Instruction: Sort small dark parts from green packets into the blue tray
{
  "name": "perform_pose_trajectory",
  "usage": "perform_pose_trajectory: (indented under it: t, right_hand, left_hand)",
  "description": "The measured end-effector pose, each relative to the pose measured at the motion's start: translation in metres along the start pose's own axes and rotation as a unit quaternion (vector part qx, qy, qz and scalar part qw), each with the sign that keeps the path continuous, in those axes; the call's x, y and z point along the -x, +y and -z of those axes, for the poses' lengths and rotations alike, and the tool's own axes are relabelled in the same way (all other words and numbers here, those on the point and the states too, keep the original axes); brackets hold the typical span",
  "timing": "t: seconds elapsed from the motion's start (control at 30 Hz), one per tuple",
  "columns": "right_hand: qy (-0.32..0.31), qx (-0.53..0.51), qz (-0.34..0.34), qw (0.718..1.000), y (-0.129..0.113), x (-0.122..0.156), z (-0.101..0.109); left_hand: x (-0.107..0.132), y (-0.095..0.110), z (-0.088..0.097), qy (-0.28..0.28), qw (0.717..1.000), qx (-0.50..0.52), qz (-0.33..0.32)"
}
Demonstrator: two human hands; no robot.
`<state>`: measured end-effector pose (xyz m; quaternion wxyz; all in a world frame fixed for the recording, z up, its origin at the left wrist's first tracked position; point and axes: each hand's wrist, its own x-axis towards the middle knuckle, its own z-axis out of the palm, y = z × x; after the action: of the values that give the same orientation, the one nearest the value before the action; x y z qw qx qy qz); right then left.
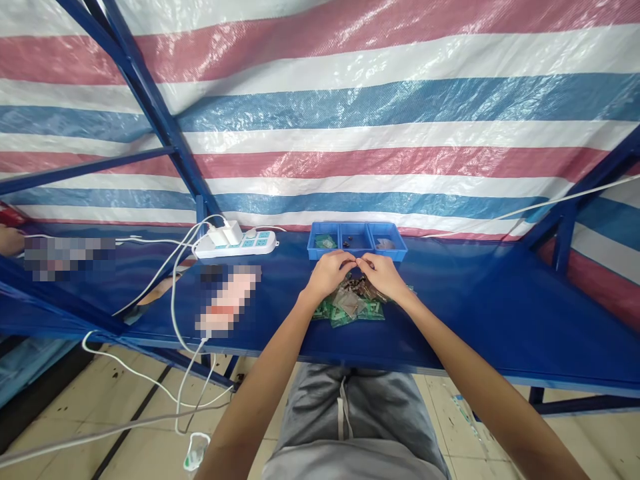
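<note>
My left hand and my right hand meet over a heap of small green boards and dark parts on the blue table. Both hands have their fingers curled and pinched together at the middle, right above the heap. What they pinch is too small to make out. Just behind the hands stands a blue tray with three compartments. The left one holds green pieces, the middle one small dark bits, the right one pale pieces.
A white power strip with white chargers lies to the left, its white cables trailing over the table's front edge to the tiled floor. A striped tarp hangs behind. Blue steel frame bars slant at left and right.
</note>
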<state>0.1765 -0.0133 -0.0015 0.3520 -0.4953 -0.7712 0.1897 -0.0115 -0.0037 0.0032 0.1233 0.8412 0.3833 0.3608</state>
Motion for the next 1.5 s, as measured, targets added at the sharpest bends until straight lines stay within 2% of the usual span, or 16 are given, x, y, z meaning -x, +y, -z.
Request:
perform_pose_trajectory:
  t: [0.2,0.53,0.7,0.9,1.07,1.27,1.4,1.5]
  right_hand:
    - [0.013,0.010,0.006,1.000,0.002,-0.001,-0.002]
    - [0.052,-0.047,0.003,0.998,0.003,-0.002,-0.006]
    - [0.043,-0.047,0.011,0.998,0.006,-0.003,-0.006]
    - [-0.001,-0.062,0.004,0.998,0.007,-0.003,-0.004]
    - [0.008,-0.114,-0.018,0.993,0.005,-0.004,-0.002]
    - [0.003,-0.183,-0.061,0.981,0.009,-0.004,-0.003]
    - [0.005,-0.205,-0.041,0.978,0.011,-0.005,-0.003]
    - [0.022,-0.181,-0.027,0.983,0.008,-0.005,-0.003]
  left_hand:
    - [-0.001,0.002,0.001,-0.010,1.000,0.004,-0.011]
    - [0.000,-0.004,-0.005,-0.007,0.999,-0.029,0.012]
    - [0.000,-0.007,-0.006,-0.007,1.000,-0.028,0.014]
    - [-0.001,-0.006,-0.006,0.008,1.000,0.004,0.003]
    - [-0.001,-0.002,-0.006,0.031,0.999,0.023,0.013]
    - [-0.001,-0.001,-0.005,0.032,0.999,0.037,0.015]
    - [-0.001,-0.002,-0.005,0.045,0.998,0.027,0.024]
    - [-0.001,-0.002,-0.006,0.050,0.998,0.023,0.027]
